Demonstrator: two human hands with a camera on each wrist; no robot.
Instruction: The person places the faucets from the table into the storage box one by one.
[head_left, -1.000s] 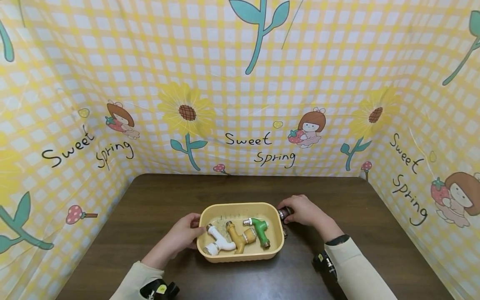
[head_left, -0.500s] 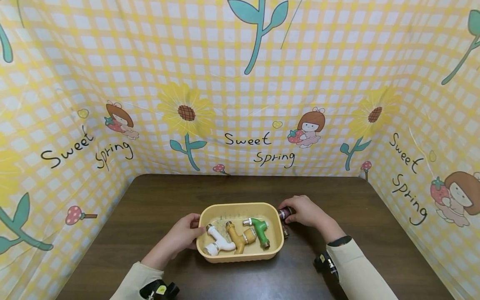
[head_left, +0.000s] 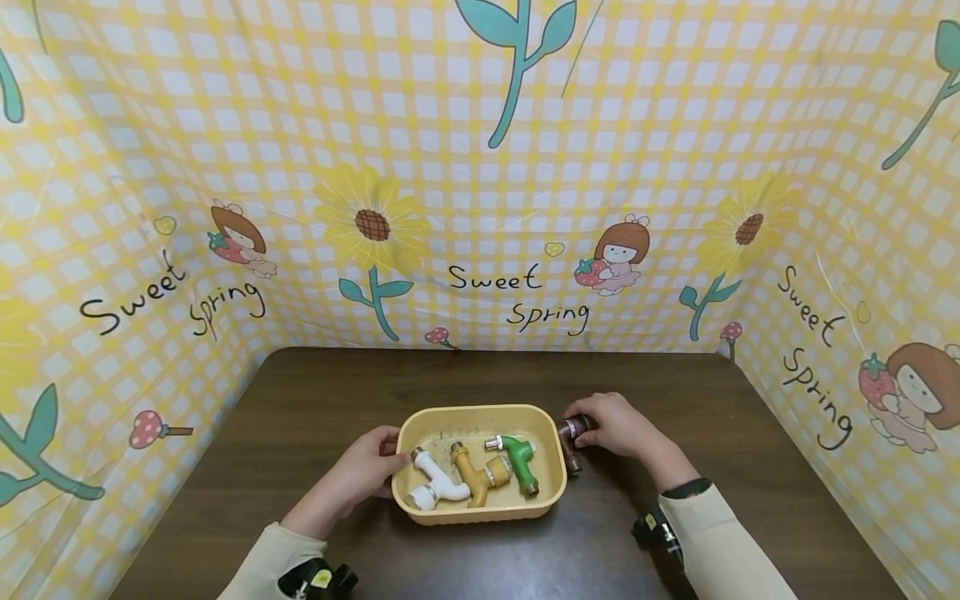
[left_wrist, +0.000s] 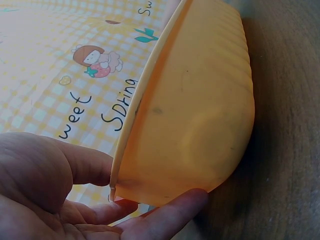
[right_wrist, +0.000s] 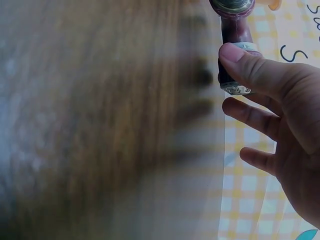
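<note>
A yellow plastic basket [head_left: 480,518] stands on the table. My left hand [head_left: 369,467] grips its left end, thumb at the rim and fingers under the outer wall in the left wrist view. Inside lie a white faucet [head_left: 442,487], a mustard-yellow faucet [head_left: 477,478] and a green faucet [head_left: 521,462]. Just outside the basket's right end is a dark red faucet [head_left: 570,454] with a metal threaded end. My right hand [head_left: 615,423] pinches its body between thumb and forefinger; the other fingers are spread in the right wrist view.
The dark brown wooden table [head_left: 337,383] meets a yellow checked cloth [head_left: 495,192] printed with flowers and lettering along its back and sides. A black camera [head_left: 318,579] is strapped to the left wrist, another black camera [head_left: 658,533] to the right.
My right hand has moved slightly to the right, and more of the dark red faucet shows beside the basket. My left hand and the basket stay almost where they were.
</note>
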